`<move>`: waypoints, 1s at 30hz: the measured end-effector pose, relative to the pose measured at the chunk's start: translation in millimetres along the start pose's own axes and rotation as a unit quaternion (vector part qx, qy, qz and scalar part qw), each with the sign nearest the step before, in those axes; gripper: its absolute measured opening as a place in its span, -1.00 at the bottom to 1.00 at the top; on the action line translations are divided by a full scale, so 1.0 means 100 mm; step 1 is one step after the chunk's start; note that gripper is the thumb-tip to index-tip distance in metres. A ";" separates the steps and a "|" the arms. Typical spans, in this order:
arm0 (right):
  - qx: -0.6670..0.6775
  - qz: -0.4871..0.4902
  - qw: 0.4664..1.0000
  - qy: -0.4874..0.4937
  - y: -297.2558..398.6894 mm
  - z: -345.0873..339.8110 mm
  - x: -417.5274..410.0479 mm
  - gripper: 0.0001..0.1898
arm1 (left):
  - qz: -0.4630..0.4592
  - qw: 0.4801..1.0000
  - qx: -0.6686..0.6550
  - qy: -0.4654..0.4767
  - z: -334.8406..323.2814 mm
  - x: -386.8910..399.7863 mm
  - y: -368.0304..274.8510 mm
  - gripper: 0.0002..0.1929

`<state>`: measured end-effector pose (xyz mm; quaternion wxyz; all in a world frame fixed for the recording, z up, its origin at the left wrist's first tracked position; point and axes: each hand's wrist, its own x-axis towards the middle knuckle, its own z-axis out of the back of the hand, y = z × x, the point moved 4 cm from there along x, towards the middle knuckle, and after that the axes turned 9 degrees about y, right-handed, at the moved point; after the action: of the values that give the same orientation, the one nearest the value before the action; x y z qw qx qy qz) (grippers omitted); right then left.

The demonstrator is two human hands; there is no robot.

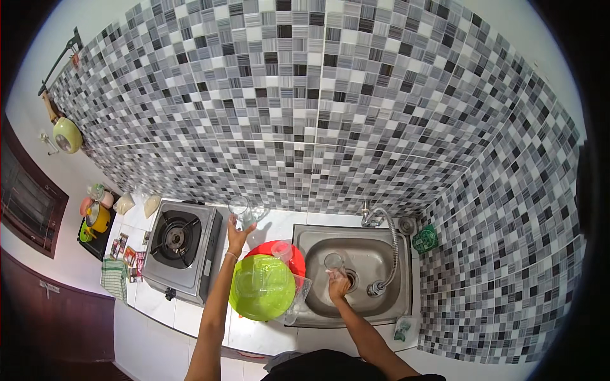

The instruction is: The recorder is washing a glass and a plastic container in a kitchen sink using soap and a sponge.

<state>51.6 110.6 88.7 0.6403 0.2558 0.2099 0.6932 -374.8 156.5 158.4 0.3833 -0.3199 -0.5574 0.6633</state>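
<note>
My left hand (238, 234) reaches to the counter behind the bowls, its fingers spread at the side of a clear drinking glass (238, 205); whether it grips the glass, I cannot tell. Over the basin of the steel sink (312, 312), my right hand (338, 284) is closed around another clear glass (334, 261), close to the drain. Between my arms lies a lime-green plastic bowl or basin (264, 309), partly over a red one (298, 257). Clear plastic containers (259, 281) rest on the green one, and a small clear cup (281, 250) is on the red one.
A single-burner gas stove (200, 266) stands left of the bowls. The flexible faucet (395, 247) arches over the sink's right side. A green container (425, 239) is by the right wall, and a clear dish with a green scrubber (402, 329) sits at the sink's front right corner.
</note>
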 end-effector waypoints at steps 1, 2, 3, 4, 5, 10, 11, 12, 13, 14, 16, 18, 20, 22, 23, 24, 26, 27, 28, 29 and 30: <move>-0.003 -0.017 0.999 0.041 -0.05 -0.05 -0.02 -0.83 | 0.007 1.000 0.022 0.011 -0.01 0.05 0.03 0.10; -0.013 -0.001 1.000 0.019 -0.04 -0.07 -0.02 -0.84 | 0.014 0.999 0.045 0.021 -0.01 0.10 0.07 0.07; -0.014 -0.004 1.000 0.013 -0.08 -0.07 -0.05 -0.84 | -0.014 0.999 0.032 0.002 -0.07 0.12 0.06 -0.02; -0.016 -0.011 1.000 0.020 -0.11 -0.08 -0.07 -0.84 | -0.017 0.999 0.031 0.005 -0.12 0.15 0.07 -0.02; -0.017 -0.018 0.999 0.028 -0.14 -0.10 -0.07 -0.84 | -0.037 0.999 0.000 -0.004 -0.15 0.18 0.07 -0.04; -0.023 0.042 0.998 -0.030 -0.20 -0.06 -0.07 -0.83 | -0.063 0.997 -0.047 -0.005 -0.25 0.31 0.07 -0.14; -0.014 0.023 1.000 -0.003 -0.18 -0.09 -0.07 -0.81 | -0.066 0.997 -0.045 -0.012 -0.17 0.31 0.09 -0.16; -0.008 -0.002 1.000 0.017 -0.23 -0.09 -0.06 -0.76 | -0.071 0.996 -0.047 -0.012 -0.20 0.31 0.07 -0.18; -0.011 -0.004 1.000 0.012 -0.26 -0.06 -0.07 -0.76 | -0.075 0.996 -0.045 -0.016 -0.21 0.29 0.05 -0.21; -0.016 -0.003 0.999 0.047 -0.27 -0.08 -0.08 -0.76 | -0.080 0.996 -0.030 -0.013 -0.21 0.28 0.02 -0.22; 0.007 0.009 0.998 0.066 -0.27 -0.05 -0.11 -0.68 | -0.111 0.994 0.004 -0.001 -0.17 0.23 -0.08 -0.26; 0.016 0.001 0.997 0.082 -0.14 0.01 -0.09 -0.67 | -0.116 0.993 0.026 -0.022 -0.04 0.15 -0.17 -0.28; 0.020 -0.021 0.996 0.089 -0.20 0.04 -0.12 -0.65 | -0.140 0.989 0.047 -0.028 -0.09 0.05 -0.43 -0.31; -0.040 -0.078 0.992 0.089 -0.20 0.06 -0.11 -0.60 | -0.129 0.991 0.045 -0.002 -0.07 -0.01 -0.70 -0.33; 0.016 -0.038 0.998 0.055 -0.10 0.13 -0.14 -0.55 | -0.121 0.989 0.081 0.004 0.04 -0.04 -0.78 -0.32; 0.019 0.000 1.000 0.018 0.00 0.24 -0.17 -0.54 | -0.144 0.988 0.053 0.012 0.03 -0.11 -0.95 -0.30; 0.047 0.024 0.999 0.002 0.04 0.39 -0.26 -0.51 | -0.177 0.983 0.039 0.027 0.01 -0.28 -1.33 -0.29; 0.064 0.003 0.998 0.026 0.11 0.49 -0.33 -0.51 | -0.177 0.983 0.044 0.026 0.03 -0.37 -1.46 -0.29; 0.079 -0.023 0.995 0.048 0.11 0.57 -0.40 -0.50 | -0.185 0.982 -0.031 0.035 -0.03 -0.47 -1.61 -0.33; 0.090 -0.035 0.994 0.060 0.11 0.67 -0.45 -0.52 | -0.189 0.975 -0.107 0.045 -0.08 -0.58 -1.75 -0.37; 0.074 -0.038 0.994 0.065 0.06 0.74 -0.53 -0.53 | -0.201 0.972 -0.095 0.070 -0.16 -0.74 -1.96 -0.36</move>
<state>95.4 54.7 145.5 0.6304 0.2487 0.3116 0.6661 -294.6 116.5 348.5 0.5150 -0.2821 -0.6421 0.4928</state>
